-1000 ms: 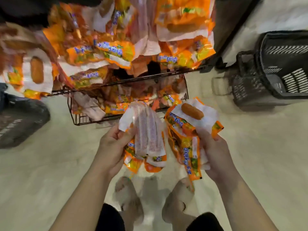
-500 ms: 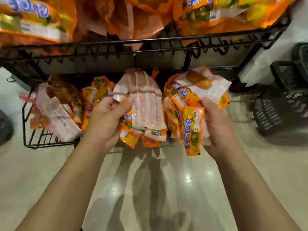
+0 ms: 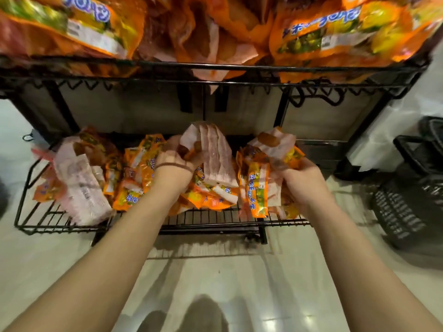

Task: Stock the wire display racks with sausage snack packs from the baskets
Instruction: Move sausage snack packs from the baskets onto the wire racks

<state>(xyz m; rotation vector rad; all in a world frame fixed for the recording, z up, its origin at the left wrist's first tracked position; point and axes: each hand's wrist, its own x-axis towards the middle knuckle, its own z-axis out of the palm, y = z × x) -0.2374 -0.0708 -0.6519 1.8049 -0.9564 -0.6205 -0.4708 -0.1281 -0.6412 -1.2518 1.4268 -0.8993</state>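
Both my arms reach into the bottom shelf of the black wire rack. My left hand grips a bundle of orange-and-white sausage snack packs, held over the middle of the shelf. My right hand grips a second bundle of packs at the shelf's right end. More packs lie on the left part of the shelf. The upper shelf is piled full of orange packs.
A black plastic basket stands on the floor to the right of the rack, with another dark basket behind it. The floor in front of the rack is pale glossy tile. The rack's frame and hooks hang above the lower shelf.
I have bent lower and closer. Both hands moved forward with their bundles, from in front of the rack to over the bottom shelf.
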